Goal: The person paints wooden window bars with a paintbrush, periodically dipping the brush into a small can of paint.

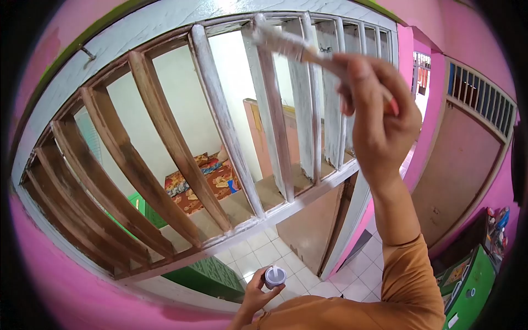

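Observation:
My right hand is raised at the upper right, its fingers closed round the handle of a paintbrush. The brush's whitish bristles, blurred, are at the top of a slat with brown still showing. Low in the view, my left hand holds a small open cup of white paint upright. Wooden slats fill the frame in front of me: those on the left are bare brown, while one in the middle and several on the right are whitish.
A white-painted sill runs under the slats. A hook sticks out of the top frame. Through the gaps show a patterned mattress and green furniture. At the right are a closed door and a green cabinet.

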The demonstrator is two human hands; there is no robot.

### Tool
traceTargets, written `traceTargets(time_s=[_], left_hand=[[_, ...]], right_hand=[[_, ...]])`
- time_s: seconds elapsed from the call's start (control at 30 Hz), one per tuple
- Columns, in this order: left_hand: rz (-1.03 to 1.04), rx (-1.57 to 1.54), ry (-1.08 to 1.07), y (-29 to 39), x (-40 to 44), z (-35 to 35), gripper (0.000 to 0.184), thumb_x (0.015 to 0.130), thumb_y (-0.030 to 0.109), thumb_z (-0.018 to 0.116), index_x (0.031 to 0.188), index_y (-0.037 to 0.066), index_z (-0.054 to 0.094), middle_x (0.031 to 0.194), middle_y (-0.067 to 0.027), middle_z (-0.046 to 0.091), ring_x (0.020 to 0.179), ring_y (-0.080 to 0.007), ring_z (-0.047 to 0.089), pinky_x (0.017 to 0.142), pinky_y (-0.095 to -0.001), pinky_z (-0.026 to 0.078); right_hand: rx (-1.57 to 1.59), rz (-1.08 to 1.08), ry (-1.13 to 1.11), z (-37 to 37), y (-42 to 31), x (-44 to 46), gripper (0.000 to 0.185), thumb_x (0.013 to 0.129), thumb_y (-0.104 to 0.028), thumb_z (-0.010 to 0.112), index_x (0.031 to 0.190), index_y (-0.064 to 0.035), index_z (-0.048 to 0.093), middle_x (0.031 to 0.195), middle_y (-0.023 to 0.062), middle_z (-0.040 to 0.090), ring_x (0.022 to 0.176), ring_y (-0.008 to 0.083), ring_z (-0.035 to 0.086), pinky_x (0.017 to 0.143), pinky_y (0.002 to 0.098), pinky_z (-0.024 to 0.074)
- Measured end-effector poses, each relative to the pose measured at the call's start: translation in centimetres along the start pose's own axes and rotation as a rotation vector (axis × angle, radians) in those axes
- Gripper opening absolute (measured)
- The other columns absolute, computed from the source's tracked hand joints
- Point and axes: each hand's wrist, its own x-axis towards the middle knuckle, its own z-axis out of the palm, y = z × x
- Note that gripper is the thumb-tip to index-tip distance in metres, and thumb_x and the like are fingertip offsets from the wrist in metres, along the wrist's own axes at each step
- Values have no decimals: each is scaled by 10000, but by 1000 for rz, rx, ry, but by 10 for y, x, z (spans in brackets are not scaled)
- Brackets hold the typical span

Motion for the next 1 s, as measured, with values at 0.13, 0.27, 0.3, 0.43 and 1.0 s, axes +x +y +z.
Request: traceTargets(time_s=[0.13,0.27,0.3,0.43,1.0], left_hand=[[19,239,16,17,-2,-6,643,820,58,865,1355,-28,518,1194,-86,633,1102,-158,638,928,-291,525],[-13,260,58,20,-4,-9,630,815,91,874,1327,-32,528,1193,-93,635,1090,-166,642,931,-305,524],[-8,264,60,19,-4,-8,630,815,91,874,1327,-32,528,1193,-93,635,1090,-166,642,931,-305,524],[-8,181,104,7,-9,-1,597,833,124,865,1312,-29,542,1161,-87,654,1086,-165,644,932,-316,520],[-33,114,158,9,-14,8,590,833,131,869,1302,-35,552,1159,-90,666,1085,-157,642,953,-311,503]], right_hand=[[-101,37,-153,-20,-18,-27,115,990,-82,658,1006,-5,742,780,63,658,626,116,560,568,251,426],[-47,-45,-85,-20,-18,-3,100,959,-46,691,1030,9,735,834,83,657,671,132,568,594,261,436],[-127,-200,-111,-17,-12,11,120,985,-49,660,1059,24,721,878,84,668,757,121,584,637,241,444],[-146,-245,-200,-11,-1,8,164,921,-35,730,1081,-2,728,864,83,616,724,175,597,626,290,468],[141,123,-104,-20,18,3,241,1051,-190,619,1037,15,744,792,36,698,652,50,592,561,197,448]])
